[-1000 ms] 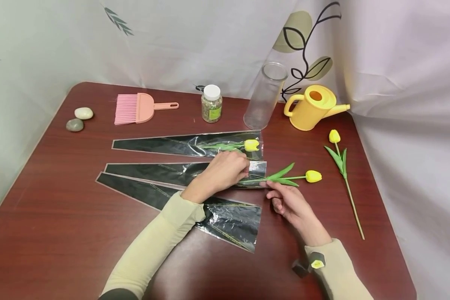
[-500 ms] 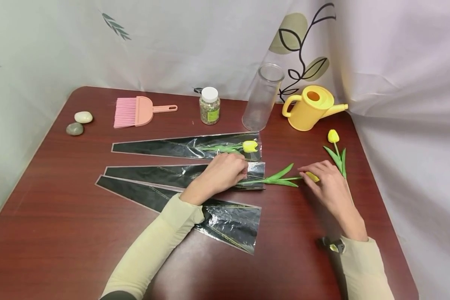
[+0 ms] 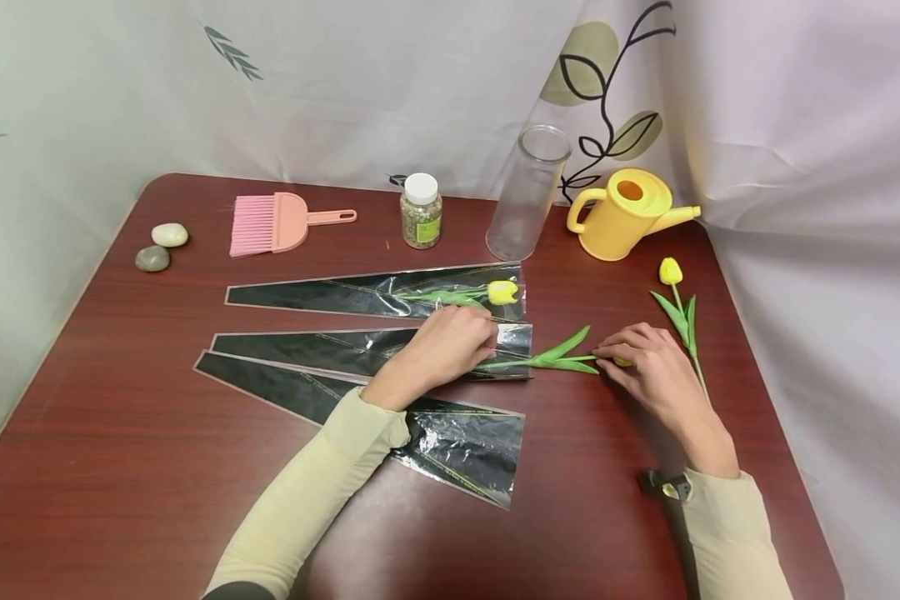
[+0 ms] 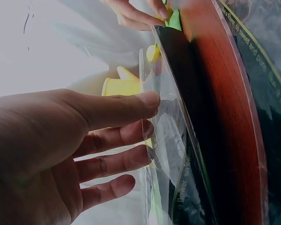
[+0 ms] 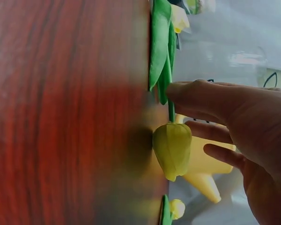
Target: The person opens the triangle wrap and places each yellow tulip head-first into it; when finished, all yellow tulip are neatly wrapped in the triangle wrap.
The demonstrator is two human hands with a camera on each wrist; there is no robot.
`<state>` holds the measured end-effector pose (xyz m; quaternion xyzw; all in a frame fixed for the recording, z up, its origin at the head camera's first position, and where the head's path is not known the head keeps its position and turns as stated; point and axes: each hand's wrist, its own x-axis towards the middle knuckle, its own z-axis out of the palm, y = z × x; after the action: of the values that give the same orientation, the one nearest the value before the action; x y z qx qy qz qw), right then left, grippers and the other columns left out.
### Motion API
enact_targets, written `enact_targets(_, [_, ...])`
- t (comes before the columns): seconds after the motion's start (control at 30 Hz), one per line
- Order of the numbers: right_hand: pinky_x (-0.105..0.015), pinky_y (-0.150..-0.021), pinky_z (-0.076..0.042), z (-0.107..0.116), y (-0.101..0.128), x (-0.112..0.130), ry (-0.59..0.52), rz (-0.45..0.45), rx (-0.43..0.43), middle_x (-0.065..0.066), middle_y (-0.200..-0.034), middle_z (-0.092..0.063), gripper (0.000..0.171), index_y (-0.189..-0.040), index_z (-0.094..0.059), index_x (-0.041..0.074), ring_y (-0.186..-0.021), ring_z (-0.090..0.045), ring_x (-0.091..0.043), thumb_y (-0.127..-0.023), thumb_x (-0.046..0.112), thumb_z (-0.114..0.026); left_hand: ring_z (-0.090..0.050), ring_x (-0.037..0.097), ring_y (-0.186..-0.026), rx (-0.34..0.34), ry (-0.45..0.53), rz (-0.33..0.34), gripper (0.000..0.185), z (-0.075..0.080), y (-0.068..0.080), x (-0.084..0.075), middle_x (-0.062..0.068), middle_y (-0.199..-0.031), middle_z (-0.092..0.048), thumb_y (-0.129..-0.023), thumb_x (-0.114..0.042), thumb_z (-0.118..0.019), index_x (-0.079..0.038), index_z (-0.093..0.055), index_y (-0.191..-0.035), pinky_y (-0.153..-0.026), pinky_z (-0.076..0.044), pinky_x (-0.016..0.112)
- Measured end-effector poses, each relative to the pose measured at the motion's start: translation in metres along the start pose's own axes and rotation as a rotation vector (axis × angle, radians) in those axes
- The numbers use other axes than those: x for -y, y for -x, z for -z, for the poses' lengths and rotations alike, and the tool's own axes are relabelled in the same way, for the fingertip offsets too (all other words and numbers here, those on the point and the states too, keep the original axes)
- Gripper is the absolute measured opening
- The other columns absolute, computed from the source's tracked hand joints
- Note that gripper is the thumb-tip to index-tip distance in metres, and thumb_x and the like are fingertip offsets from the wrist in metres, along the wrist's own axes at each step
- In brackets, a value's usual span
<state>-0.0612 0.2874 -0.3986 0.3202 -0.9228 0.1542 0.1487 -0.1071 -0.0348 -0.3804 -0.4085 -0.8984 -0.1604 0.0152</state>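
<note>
Yellow tulip (image 3: 549, 360) lies in the right-hand grip (image 3: 656, 375), its stem pinched between thumb and fingers just below the bloom, which the hand mostly hides from the head camera but which shows whole from the right wrist. Its bloom points toward the right edge of the worktop (image 3: 120, 433), while the stem runs left to the open end of the middle sleeve (image 3: 330, 344); the left-hand grip (image 3: 446, 343), pinching the clear film there, hides the stem's tip. A second ago the right-hand grip was by the leaves, beside the sleeve's mouth; now it is out at the bloom, and the tulip and left-hand grip have barely moved. Between the right hand and the right edge, a second tulip (image 3: 688, 332) slants just beside the fingers, its lower stem partly hidden. The far sleeve (image 3: 307, 292) lies just beyond the middle one, and the jar (image 3: 422, 218), glass cylinder (image 3: 528, 200) and watering can (image 3: 615, 221) stand along the far edge. Nearer, the left forearm crosses the near sleeve (image 3: 472, 442); reddish wood shows from that sleeve's wide end to the near edge.
</note>
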Motion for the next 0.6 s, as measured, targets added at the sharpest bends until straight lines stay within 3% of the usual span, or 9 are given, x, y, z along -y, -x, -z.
enact_targets(0.2, [-0.044, -0.083, -0.038, 0.0, -0.001, 0.0, -0.036, 0.017, 0.011, 0.0, -0.088, -0.067, 0.017, -0.085, -0.074, 0.008, -0.091, -0.056, -0.025, -0.071, 0.004, -0.081, -0.059, 0.013, -0.072, 0.0, -0.005, 0.004, 0.017, 0.0, 0.0, -0.002, -0.01, -0.075, -0.055, -0.089, -0.018, -0.069, -0.022, -0.065, -0.073, -0.064, -0.048, 0.034])
enact_targets(0.6, [-0.034, -0.084, -0.036, -0.02, -0.022, 0.033, -0.319, -0.019, 0.072, 0.014, -0.093, -0.065, 0.016, -0.092, -0.075, 0.021, -0.094, -0.051, -0.009, -0.078, 0.015, -0.082, -0.062, 0.012, -0.082, -0.039, 0.026, -0.03, 0.007, 0.0, -0.003, -0.013, -0.01, -0.083, -0.059, -0.088, -0.025, -0.074, -0.025, -0.071, -0.081, -0.074, -0.049, 0.034])
